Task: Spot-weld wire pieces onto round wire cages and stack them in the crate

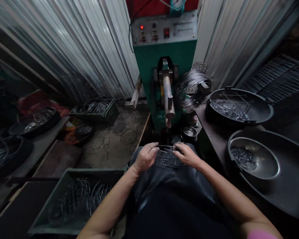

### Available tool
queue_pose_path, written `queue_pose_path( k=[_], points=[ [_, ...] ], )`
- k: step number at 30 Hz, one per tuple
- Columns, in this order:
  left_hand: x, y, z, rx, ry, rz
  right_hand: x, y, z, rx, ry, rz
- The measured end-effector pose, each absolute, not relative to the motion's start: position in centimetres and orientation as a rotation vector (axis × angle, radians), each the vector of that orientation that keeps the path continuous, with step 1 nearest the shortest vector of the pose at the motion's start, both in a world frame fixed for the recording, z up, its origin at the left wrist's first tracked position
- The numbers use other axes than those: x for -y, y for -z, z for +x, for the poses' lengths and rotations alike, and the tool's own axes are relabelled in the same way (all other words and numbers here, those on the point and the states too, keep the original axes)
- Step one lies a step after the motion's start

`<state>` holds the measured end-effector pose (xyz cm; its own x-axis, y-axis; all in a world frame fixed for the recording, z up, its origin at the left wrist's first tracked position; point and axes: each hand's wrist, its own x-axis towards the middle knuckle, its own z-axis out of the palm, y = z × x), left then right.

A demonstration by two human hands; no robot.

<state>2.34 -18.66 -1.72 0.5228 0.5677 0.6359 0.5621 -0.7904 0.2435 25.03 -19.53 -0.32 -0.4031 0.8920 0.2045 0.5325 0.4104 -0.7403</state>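
I hold a round wire rack [167,156] over my lap, on a dark apron. My left hand [145,156] grips its left rim with curled fingers. My right hand [186,154] pinches the rim and a cross wire on the right side. Just beyond the rack stands a green welding machine [164,56] with a metal arm [167,99] pointing toward me. A coil of wire [191,89] hangs at the machine's right.
A green crate [64,225] of finished wire racks sits at lower left. On the right table stand a metal bowl [264,162] of short wire pieces and a black pan [239,108] with more. Another crate [97,109] and loose wire lie on the floor.
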Motion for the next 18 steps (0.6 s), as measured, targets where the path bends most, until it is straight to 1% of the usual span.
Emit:
queue_pose_path(
  k=[6, 9, 13, 18],
  points=[
    [20.3, 2.5, 3.5, -1.071, -0.849, 2.772, 19.1, 0.0, 25.2, 2.096, -0.856, -1.203],
    [20.0, 3.1, 3.6, -1.082, -0.792, 2.732, 19.2, -0.1, 25.3, 2.109, -0.906, -1.176],
    [19.3, 3.1, 2.9, -1.117, -0.835, 2.692, 19.5, 0.0, 26.3, 2.068, -0.917, -1.116],
    [18.3, 1.8, 2.5, -1.133, -1.011, 2.684, 19.8, 0.3, 27.4, 1.7, -0.882, -1.177]
  ],
)
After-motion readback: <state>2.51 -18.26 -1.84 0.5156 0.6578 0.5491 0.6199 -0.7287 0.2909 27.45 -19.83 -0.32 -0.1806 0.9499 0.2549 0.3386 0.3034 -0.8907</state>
